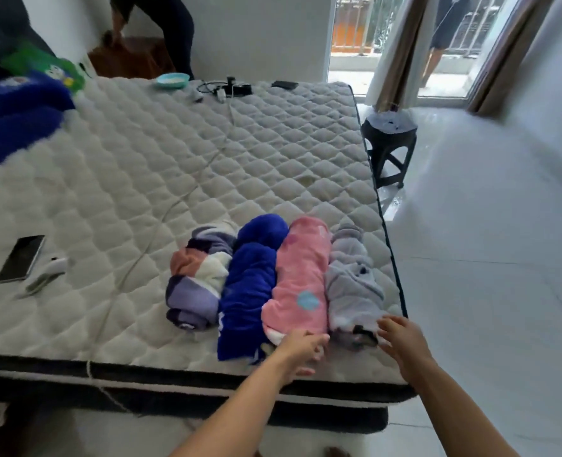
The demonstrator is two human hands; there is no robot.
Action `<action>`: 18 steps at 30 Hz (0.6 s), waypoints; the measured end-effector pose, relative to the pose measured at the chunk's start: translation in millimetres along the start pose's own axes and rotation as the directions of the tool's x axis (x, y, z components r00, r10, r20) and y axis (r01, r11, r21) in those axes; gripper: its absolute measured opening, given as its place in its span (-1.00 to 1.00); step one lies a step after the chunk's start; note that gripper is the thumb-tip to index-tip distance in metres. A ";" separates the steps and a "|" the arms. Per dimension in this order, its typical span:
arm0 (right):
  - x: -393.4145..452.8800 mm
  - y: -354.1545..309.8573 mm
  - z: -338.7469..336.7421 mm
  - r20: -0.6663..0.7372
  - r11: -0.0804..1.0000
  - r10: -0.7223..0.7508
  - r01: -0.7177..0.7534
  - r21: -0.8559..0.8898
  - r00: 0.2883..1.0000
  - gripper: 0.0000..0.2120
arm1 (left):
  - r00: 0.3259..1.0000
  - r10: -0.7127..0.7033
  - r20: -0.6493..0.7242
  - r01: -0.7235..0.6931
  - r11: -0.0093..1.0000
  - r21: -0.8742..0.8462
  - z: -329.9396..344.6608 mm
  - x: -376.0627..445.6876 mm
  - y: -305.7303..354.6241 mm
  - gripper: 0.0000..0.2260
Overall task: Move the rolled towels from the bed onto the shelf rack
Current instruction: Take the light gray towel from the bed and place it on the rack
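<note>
Rolled towels: four, side by side near the bed's (174, 166) front right corner: striped (195, 278), blue (250, 285), pink (301, 278), grey (352, 285).
Hands: your left hand (301, 349) and right hand (401, 341) are spread, empty, flanking the grey roll's near end.
Handling: clasp both flanks so it stays rolled.
Shelf rack: unseen.

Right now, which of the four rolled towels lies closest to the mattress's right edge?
The grey towel, last in the row, beside the pink towel. The blue and striped ones lie further left.
</note>
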State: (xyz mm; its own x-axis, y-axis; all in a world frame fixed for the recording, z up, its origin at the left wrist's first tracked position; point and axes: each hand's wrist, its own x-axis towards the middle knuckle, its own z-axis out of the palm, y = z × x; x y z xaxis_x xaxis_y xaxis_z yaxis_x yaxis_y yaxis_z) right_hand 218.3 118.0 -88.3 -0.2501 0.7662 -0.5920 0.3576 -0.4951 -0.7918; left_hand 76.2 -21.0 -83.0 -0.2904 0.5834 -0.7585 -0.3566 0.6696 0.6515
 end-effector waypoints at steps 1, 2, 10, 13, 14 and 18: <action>12.1 1.8 -4.5 -0.022 1.000 0.012 -0.013 -0.014 1.000 -0.88 | 0.999 -0.031 0.026 0.030 0.999 0.020 9.8 8.9 1.6 -0.88; 24.7 4.1 -8.7 -0.034 0.999 0.026 -0.027 -0.029 0.999 -0.85 | 0.997 -0.064 0.047 0.063 0.998 0.022 19.5 16.1 4.8 -0.83; 137.2 -17.9 -16.5 0.045 0.977 0.134 -0.124 -0.171 0.990 -0.68 | 0.950 -0.309 0.036 0.307 0.916 -0.259 59.4 72.5 29.8 -0.61; 171.6 -31.8 -12.7 0.083 0.974 0.116 -0.098 -0.203 0.990 -0.72 | 0.937 -0.346 0.039 0.337 0.873 -0.352 66.2 87.9 34.4 -0.48; 181.3 -35.4 -10.0 0.100 0.970 0.125 -0.101 -0.219 0.987 -0.68 | 0.931 -0.364 0.031 0.349 0.859 -0.375 68.5 89.7 35.8 -0.47; 207.4 -43.1 3.6 0.276 0.948 0.286 -0.228 -0.221 0.918 -0.50 | 0.928 -0.372 -0.033 0.329 0.855 -0.402 81.1 96.5 32.1 -0.62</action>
State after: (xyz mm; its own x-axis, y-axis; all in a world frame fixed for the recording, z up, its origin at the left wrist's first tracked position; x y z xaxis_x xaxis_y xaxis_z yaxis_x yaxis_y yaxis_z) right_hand 147.8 296.7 -177.5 -0.3756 0.4488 -0.8109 0.5954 -0.5536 -0.5822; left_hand 108.7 94.1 -134.2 -0.1660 0.2767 -0.9465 -0.7571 0.5793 0.3021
